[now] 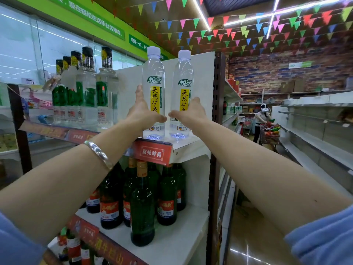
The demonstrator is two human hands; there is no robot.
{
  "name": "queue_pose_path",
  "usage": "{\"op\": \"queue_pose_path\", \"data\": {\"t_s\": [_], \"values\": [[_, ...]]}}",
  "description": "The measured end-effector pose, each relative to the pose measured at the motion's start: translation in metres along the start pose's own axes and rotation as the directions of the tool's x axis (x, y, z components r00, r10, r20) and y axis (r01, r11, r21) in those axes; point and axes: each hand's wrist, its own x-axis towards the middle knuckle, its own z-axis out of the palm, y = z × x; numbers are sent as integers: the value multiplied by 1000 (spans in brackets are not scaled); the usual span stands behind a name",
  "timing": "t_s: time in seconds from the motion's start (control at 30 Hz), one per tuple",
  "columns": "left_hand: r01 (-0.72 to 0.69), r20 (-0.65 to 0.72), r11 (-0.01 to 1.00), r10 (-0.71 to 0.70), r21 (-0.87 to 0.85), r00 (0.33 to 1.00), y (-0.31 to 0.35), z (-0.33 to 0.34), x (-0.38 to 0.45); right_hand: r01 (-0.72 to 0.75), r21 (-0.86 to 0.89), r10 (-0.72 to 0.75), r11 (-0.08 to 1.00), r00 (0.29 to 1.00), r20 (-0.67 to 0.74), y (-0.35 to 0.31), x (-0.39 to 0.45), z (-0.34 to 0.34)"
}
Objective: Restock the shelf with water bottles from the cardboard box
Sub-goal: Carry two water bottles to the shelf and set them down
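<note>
Two bare forearms reach into view from the lower corners, each ending in a bare hand — the left hand [142, 113] and the right hand [188, 114]. Both arms are uncovered from the wrist back to near the elbow, where a sleeve begins. The left sleeve [17, 243] is a soft blue-lavender fabric, seen only as a rounded edge at the bottom corner; the right sleeve [324, 240] is the same blue, bunched into loose folds. On the left wrist sits a smooth, shiny silver bangle [99, 153] — a plain broad band that catches the shop lights. The right wrist carries nothing.
</note>
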Motion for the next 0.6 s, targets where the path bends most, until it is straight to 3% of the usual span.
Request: {"op": "queue_pose_path", "data": {"t_s": [0.2,0.6], "values": [[-73,-48,994,69,-87,996,11,-1,-14,42,-3,-42,999,999,-26,2,-14,-16],[-179,3,983,179,-37,984,61,-1,-62,96,-48,-99,994,993,-69,-14,-48,-66]]}}
